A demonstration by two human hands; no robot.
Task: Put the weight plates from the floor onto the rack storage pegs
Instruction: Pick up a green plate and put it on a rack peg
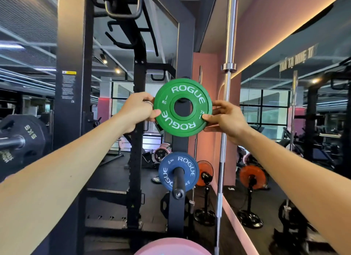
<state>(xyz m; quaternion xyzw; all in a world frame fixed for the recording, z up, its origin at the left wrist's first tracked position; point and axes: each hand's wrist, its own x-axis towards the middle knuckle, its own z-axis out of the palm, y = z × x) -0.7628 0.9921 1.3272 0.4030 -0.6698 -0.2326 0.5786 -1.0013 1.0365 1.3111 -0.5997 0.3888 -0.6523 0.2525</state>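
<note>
A green 1 kg plate [182,95] marked ROGUE is held upright in front of the black rack upright [185,51]. My left hand [138,110] pinches its left rim. My right hand [225,118] pinches its right rim. Through the plate's centre hole I see a dark peg end close behind it; whether the plate is on the peg I cannot tell. Below, a blue ROGUE plate [178,171] sits on a black storage peg [178,184] that points toward me.
A pink plate [171,248] shows at the bottom edge. A steel barbell [226,106] stands upright to the right, by a mirror wall [303,112]. A black 5 kg plate [24,138] sits on a bar at left. An orange fan [205,173] stands on the floor.
</note>
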